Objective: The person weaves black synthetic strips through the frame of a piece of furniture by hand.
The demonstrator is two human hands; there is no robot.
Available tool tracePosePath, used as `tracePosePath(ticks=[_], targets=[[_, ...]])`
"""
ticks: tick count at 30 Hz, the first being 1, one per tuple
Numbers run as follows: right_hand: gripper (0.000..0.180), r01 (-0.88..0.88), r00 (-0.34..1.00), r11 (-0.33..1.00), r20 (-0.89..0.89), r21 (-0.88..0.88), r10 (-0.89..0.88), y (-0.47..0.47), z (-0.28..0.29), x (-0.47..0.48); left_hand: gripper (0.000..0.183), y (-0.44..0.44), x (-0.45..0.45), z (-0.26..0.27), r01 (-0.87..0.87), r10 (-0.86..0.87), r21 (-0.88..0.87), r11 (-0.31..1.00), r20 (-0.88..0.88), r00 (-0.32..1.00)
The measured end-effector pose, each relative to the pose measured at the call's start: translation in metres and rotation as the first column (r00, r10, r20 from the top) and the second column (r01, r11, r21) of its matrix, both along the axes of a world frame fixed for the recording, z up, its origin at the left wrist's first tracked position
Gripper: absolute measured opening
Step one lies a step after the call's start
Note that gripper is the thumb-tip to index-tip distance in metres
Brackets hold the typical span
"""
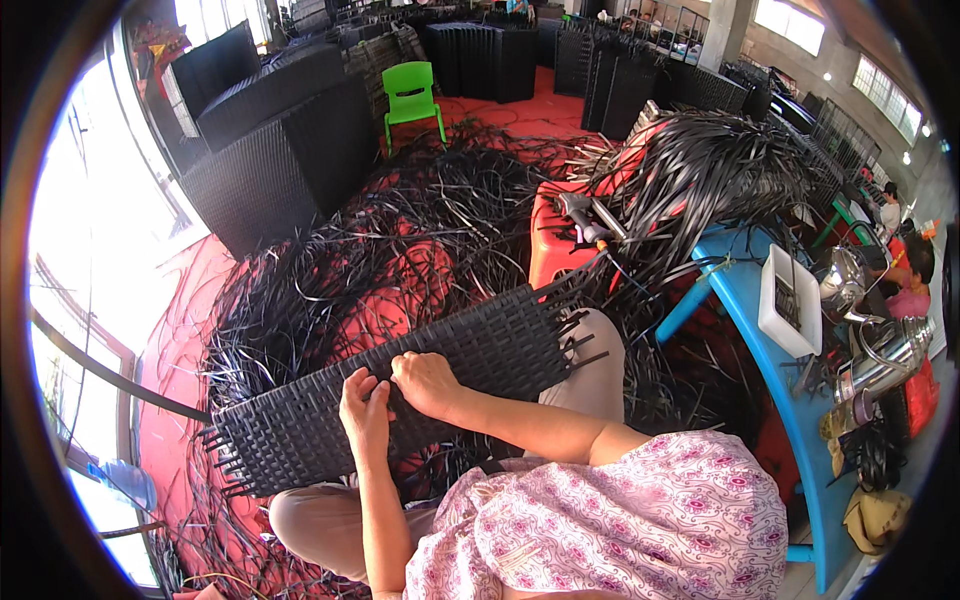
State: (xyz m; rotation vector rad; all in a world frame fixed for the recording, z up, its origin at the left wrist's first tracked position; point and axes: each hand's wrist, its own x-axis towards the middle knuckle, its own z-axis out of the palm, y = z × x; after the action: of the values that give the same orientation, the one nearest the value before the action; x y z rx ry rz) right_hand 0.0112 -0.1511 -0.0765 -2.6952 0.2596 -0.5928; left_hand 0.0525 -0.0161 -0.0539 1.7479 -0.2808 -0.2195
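A black woven plastic-strip panel [292,427] lies slantwise across my knees, with loose strip ends jutting out at both short sides. My left hand [365,412] rests on the panel near its middle, fingers curled and thumb raised. Just to its right, my right hand [425,382] is bent into a loose fist at the panel's far edge. What the fingertips of either hand pinch is hidden. A long dark strip [120,379] runs from the panel's left corner towards the windows.
Tangled black strips [465,195] cover much of the red floor. A red stool [555,225] holds a pneumatic tool [585,217]. At right, a blue table [780,412] bears a white tray [789,300] and metal kettles. A green chair [411,94] stands beyond; people sit at far right.
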Motion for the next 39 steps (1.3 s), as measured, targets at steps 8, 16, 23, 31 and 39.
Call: tracePosePath(ticks=[8, 16, 23, 31, 39], targets=[[0.007, -0.074, 0.997, 0.975, 0.01, -0.21, 0.078, -0.002, 0.007, 0.007, 0.029, -0.012, -0.005, -0.005, -0.154, 0.146, 0.05, 0.987, 0.145, 0.979], [0.009, -0.143, 0.99, 0.961, -0.043, -0.236, 0.137, -0.004, 0.008, 0.013, 0.025, -0.013, 0.014, -0.028, -0.247, 0.234, 0.03, 0.968, 0.231, 0.944], [0.007, -0.109, 0.994, 0.935, -0.037, -0.337, 0.102, -0.011, 0.008, 0.013, 0.016, -0.021, 0.011, -0.036, -0.282, 0.208, 0.089, 0.955, 0.475, 0.855], [0.051, -0.294, 0.955, 0.954, 0.011, -0.068, 0.295, -0.017, 0.031, 0.0, 0.021, -0.001, 0.01, -0.026, -0.275, 0.278, -0.041, 0.96, 0.077, 0.958], [0.033, -0.411, 0.885, 0.911, 0.227, -0.031, 0.406, -0.005, 0.03, 0.013, 0.023, 0.065, 0.013, 0.006, -0.368, 0.38, -0.289, 0.884, -0.014, 0.925]])
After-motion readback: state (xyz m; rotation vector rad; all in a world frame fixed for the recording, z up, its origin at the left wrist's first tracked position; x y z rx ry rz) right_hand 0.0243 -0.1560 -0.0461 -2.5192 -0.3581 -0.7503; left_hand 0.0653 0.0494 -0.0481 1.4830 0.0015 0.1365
